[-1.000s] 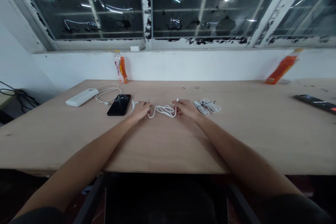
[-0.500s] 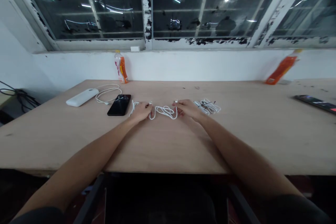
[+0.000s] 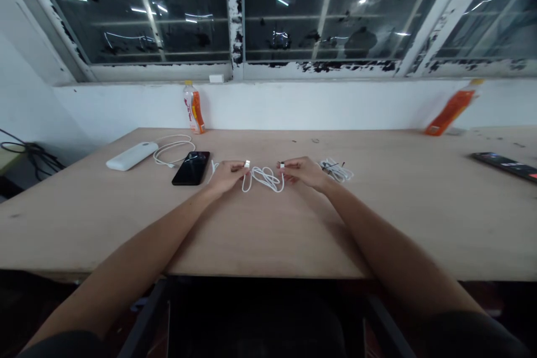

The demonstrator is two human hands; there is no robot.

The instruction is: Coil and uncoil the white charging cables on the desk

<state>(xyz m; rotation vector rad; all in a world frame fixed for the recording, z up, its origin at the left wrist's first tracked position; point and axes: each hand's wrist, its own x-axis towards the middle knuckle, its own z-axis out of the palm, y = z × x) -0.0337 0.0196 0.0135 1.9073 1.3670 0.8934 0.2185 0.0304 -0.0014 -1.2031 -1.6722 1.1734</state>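
Observation:
A loose white USB cable (image 3: 263,177) lies in loops on the wooden table (image 3: 268,229) between my hands. My left hand (image 3: 226,173) pinches one end of it, with the metal plug sticking out past my fingers. At the other end, my right hand (image 3: 304,171) pinches the second, smaller plug. Both hands hover just above the tabletop. Just left of my left hand lies a black phone (image 3: 191,167), face up.
A bundled white cable (image 3: 338,170) lies right of my right hand. A white power bank (image 3: 131,155) with a coiled cable (image 3: 172,148) is at the far left. Orange bottles stand by the wall (image 3: 193,107) (image 3: 451,108). A dark device (image 3: 503,165) lies at the far right.
Both hands have lifted the cable's two ends off the table and turned the plugs toward each other. The loops between them have drawn a little tighter.

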